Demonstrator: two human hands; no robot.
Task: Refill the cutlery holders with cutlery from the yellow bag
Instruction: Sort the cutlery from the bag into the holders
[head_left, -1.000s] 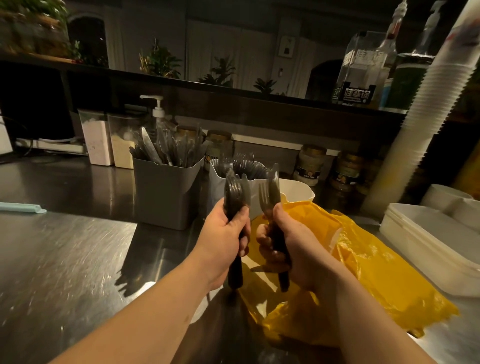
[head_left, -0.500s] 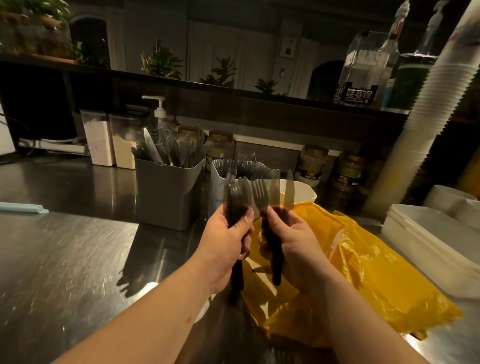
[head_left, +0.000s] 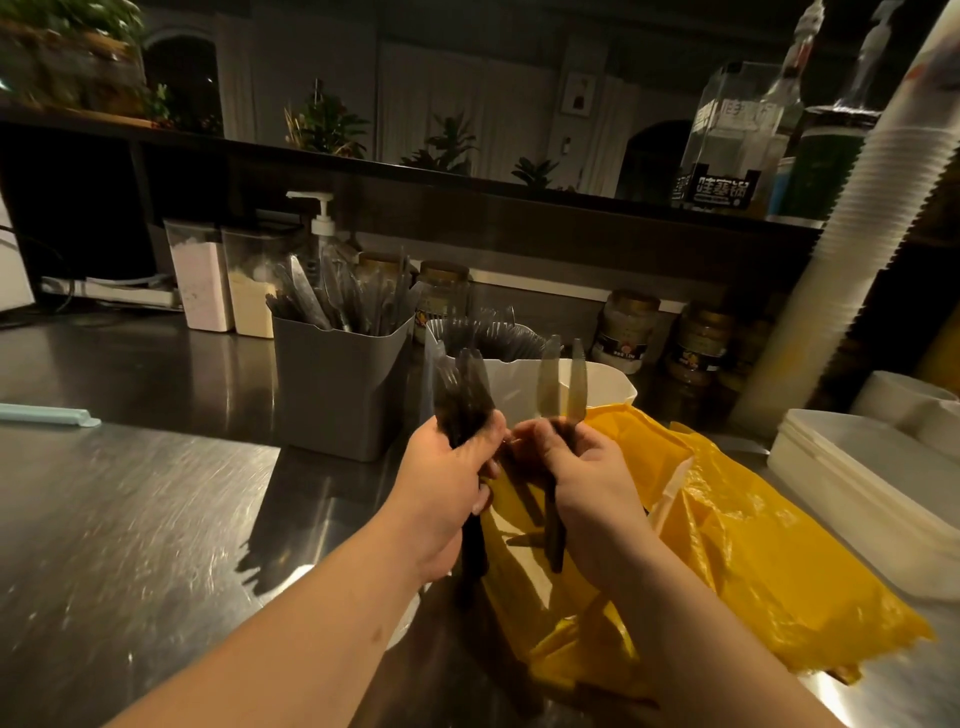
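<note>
Grey holder (head_left: 340, 395) seemingly full of knives (head_left: 310, 297).

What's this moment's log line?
left hand: grips dark plastic cutlery bundle | right hand: grips translucent plastic knives | below: yellow plastic bag

The scene is dim and warm-toned, with the far wall nearly black. Overhead light streaks glare across the steel counter (head_left: 130, 519) and makes the yellow bag (head_left: 753, 561) the brightest area. The grey holder (head_left: 337, 384) throws a dark shadow toward the near side. The forks (head_left: 462, 395) and knives (head_left: 558, 379) look soft. The far-left plants (head_left: 67, 52) are smeared, and wide-angle distortion tilts the cup stack (head_left: 883, 208) at the right edge.
</note>
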